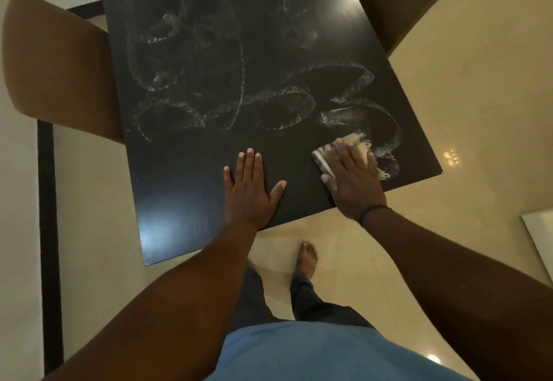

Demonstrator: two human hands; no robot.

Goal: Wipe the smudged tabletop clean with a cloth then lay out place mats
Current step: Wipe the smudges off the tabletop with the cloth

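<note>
Big pale tiled floor (449,87) all round, shiny w/ light spots on it. On it the black tabletop (185,171), seen from above, tilted in frame, near edge running lower-left to right corner. Whitish smudges (185,75) loop across most of the far and middle surface, rings and arcs; the near strip by the person looks darker, cleaner. Two brown chairs: one chair back (57,66) tucked at the table's left side, another brown chair (398,0) at the far right corner.

Person stands at the near edge, blue shirt (314,350) at bottom, dark trousers, one bare foot (308,258) on the tiles just under the table edge.

Left hand (250,186) lies flat on the tabletop near the edge, palm down, fingers straight and spread, holding nothing. Right hand (350,177) is just beside it to the right, near the right corner, palm down, fingers straight, pressing on the cloth (356,144). Cloth's pale w/ fringed ends, mostly hidden under that hand; fringe sticks out past the fingertips and on the right side, a folded bit shows by the thumb. It sits right on a smudge arc. Thin dark band (372,210) on the right wrist. Left hand and cloth apart, bare dark top between.
</note>
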